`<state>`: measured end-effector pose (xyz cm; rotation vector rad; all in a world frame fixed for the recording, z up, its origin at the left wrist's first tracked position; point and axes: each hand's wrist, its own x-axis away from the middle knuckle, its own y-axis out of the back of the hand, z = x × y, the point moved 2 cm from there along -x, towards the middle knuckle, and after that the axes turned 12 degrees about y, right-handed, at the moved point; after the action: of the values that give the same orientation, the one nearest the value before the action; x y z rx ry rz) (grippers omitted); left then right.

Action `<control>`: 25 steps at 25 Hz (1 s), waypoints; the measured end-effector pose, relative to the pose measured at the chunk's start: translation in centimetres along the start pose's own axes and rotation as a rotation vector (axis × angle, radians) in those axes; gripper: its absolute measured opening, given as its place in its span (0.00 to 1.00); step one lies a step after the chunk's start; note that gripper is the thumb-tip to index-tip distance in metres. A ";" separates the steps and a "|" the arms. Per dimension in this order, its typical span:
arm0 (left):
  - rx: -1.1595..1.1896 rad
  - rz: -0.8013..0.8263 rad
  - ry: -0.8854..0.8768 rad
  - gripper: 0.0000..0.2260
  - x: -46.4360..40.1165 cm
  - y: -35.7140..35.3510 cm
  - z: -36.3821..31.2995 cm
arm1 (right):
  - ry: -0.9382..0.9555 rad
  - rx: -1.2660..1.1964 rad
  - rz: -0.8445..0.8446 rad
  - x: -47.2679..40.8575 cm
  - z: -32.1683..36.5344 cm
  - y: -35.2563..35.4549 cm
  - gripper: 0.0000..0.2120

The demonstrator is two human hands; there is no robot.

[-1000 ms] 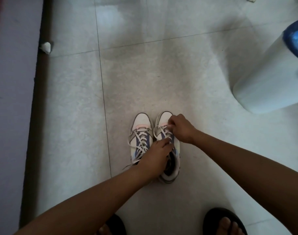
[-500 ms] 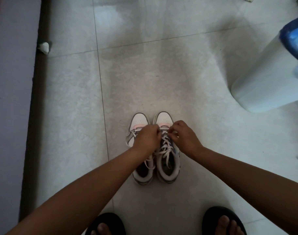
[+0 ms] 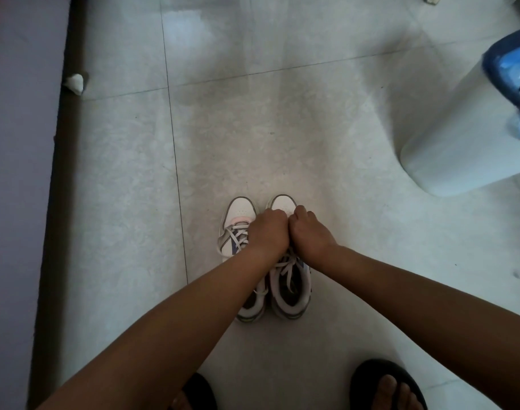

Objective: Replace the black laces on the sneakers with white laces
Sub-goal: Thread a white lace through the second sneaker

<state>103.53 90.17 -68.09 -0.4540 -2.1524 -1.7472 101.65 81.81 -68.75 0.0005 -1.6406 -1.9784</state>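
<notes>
1. Broadly, a pale glossy tiled floor [image 3: 282, 128] carries everything.
2. A rounded white bin [image 3: 448, 137] with a blue liner stands far right.
3. Two white sneakers [image 3: 288, 294] sit side by side, white laces [image 3: 285, 270] threaded.
4. The left hand [image 3: 267, 232] and right hand [image 3: 309, 232], knuckles touching, curl over the right sneaker's laces; the exact grip is hidden.

sneakers [image 3: 288, 279]: white, pink trim | laces [image 3: 287, 266]: white, perhaps | sandals [image 3: 386, 383]: black

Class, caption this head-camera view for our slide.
Both hands, left and right, work white laces on the right sneaker.
</notes>
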 end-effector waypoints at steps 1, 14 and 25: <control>0.019 0.020 0.002 0.10 -0.2 0.0 0.0 | 0.032 0.010 -0.009 0.1 -0.2 0.0 0.14; 0.496 0.048 -0.043 0.06 0.3 -1.3 2.6 | 0.221 0.172 -0.024 0.9 -1.6 -1.6 0.19; 0.238 0.012 -0.097 0.08 1.2 -0.8 2.0 | -0.101 -0.438 -0.188 2.3 -1.4 -0.5 0.09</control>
<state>102.04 92.00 -68.61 -0.4955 -2.3825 -1.4645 99.93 79.65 -68.75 -0.1161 -1.2715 -2.4827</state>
